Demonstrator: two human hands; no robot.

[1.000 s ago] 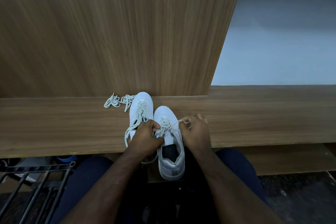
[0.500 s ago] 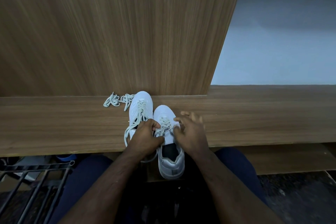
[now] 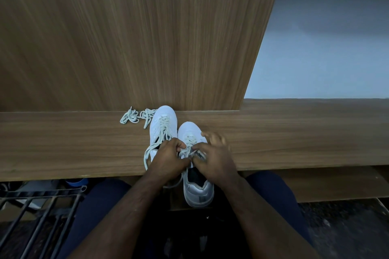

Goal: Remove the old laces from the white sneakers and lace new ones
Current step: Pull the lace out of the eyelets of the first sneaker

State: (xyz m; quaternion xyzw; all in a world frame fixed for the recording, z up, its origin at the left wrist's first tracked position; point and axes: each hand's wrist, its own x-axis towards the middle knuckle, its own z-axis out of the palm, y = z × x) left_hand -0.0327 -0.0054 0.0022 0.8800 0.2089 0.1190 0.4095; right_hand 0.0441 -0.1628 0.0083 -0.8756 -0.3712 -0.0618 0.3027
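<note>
Two white sneakers stand side by side on a wooden ledge [image 3: 294, 132], toes pointing away from me. The left sneaker [image 3: 163, 121] is laced, with a loose lace loop [image 3: 147, 154] hanging off its left side. The right sneaker [image 3: 197, 191] sits nearer, its heel over the ledge's front edge. My left hand [image 3: 168, 160] and my right hand [image 3: 214, 157] meet over the right sneaker's upper eyelets, both pinching its pale lace [image 3: 190, 150]. A bundle of loose laces [image 3: 136, 115] lies left of the sneakers against the panel.
A tall wooden panel [image 3: 126, 38] rises right behind the ledge. A pale wall [image 3: 326, 48] shows to the right. Beneath the ledge at lower left stands a black metal rack [image 3: 37, 212]. My knees in dark trousers flank the sneakers.
My right hand, which held a lace end pulled out to the right, has moved left and down to the right sneaker's tongue, beside my left hand. The sneakers have stayed in place.
</note>
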